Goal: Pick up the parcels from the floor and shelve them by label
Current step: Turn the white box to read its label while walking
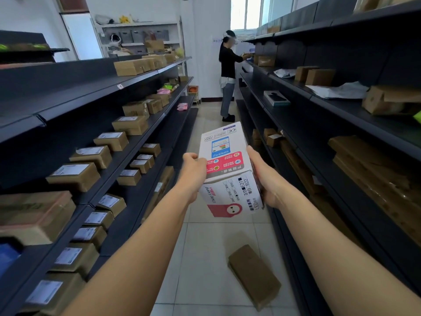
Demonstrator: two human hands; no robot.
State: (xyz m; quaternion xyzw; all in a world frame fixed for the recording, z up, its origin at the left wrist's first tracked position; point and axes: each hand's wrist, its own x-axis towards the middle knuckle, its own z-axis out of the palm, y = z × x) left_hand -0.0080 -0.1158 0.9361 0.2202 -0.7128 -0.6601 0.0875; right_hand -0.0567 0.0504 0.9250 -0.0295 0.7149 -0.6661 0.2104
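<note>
I hold a white printed box (225,165) with red and blue panels at chest height in the middle of the aisle. My left hand (193,172) grips its left side and my right hand (266,179) grips its right side. A plain brown cardboard parcel (254,275) lies tilted on the tiled floor below, near the right shelf's base. The left shelving (95,87) carries several brown labelled parcels in rows. The right shelving (319,96) holds a few brown boxes and white bags.
A person in a black top (227,74) stands at the far end of the aisle, facing the right shelves. The tiled aisle floor (205,236) runs narrow between the two dark shelf units. A white cabinet (141,37) stands at the back wall.
</note>
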